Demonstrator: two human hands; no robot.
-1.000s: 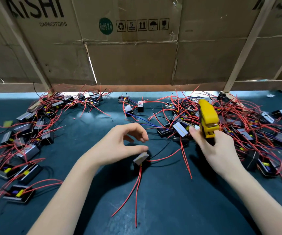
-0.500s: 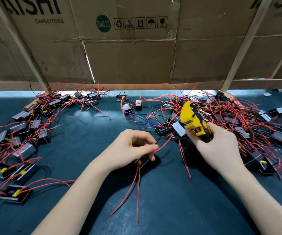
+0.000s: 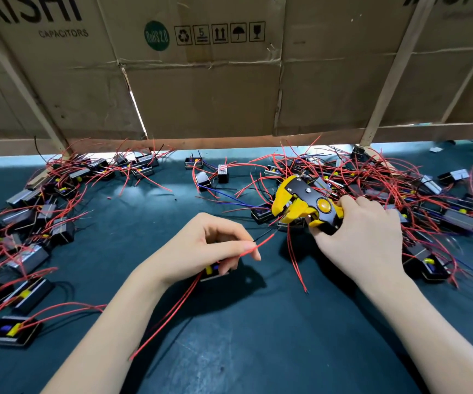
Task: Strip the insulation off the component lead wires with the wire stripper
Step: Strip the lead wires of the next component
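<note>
Head view, left hand pinching red wire

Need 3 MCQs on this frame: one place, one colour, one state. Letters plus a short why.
1. Where is the wire stripper?
A. in the right hand
B. flat on the mat
C. on the cardboard

2. What colour is the wire pinched by the left hand?
A. blue
B. red
C. white

3. Is that wire's tip in the stripper's mouth?
A. clamped inside
B. short of it, apart
C. already cut off

Answers: 1 A, fingers wrap its handles. 2 B, red insulation shows past the fingertips. 3 B, bare mat shows between tip and mouth.
</note>
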